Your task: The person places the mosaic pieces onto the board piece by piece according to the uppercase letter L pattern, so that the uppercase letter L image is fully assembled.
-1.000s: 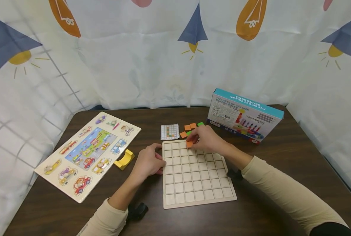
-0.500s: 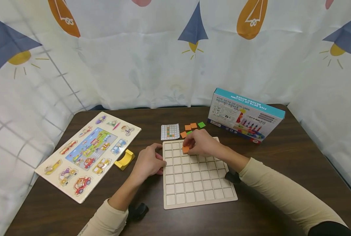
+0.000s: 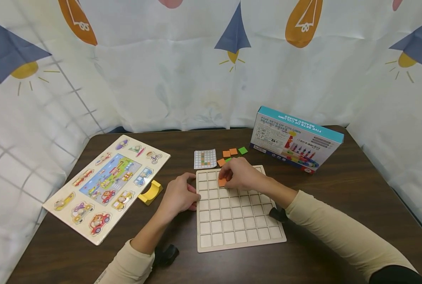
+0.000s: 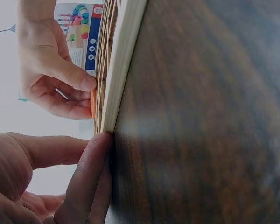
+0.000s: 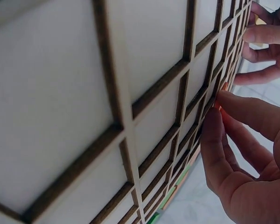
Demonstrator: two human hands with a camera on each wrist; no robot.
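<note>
A pale wooden grid board [image 3: 235, 213] lies flat on the dark table. My left hand [image 3: 178, 193] rests at its left edge, thumb and fingertips against the rim. Between thumb and fingertips, my right hand [image 3: 240, 173] pinches an orange square tile [image 3: 222, 182], low over the third column, second row from the far side. The right wrist view shows this tile [image 5: 223, 87] tilted against the grid. Beyond the board lie several loose orange tiles [image 3: 226, 154] and green tiles [image 3: 243, 150], one green tile partly hidden by my right hand.
A small pattern card [image 3: 204, 159] lies behind the board. A picture puzzle board [image 3: 145, 152] is at the left, beside a yellow arch block [image 3: 150, 192]. At the back right stands a cardboard box [image 3: 294, 142]. A white printed curtain [image 3: 182, 86] surrounds the table.
My right hand has carried the orange tile from the far row leftward and nearer, down to the second row. My left hand has stayed at the board's edge.
</note>
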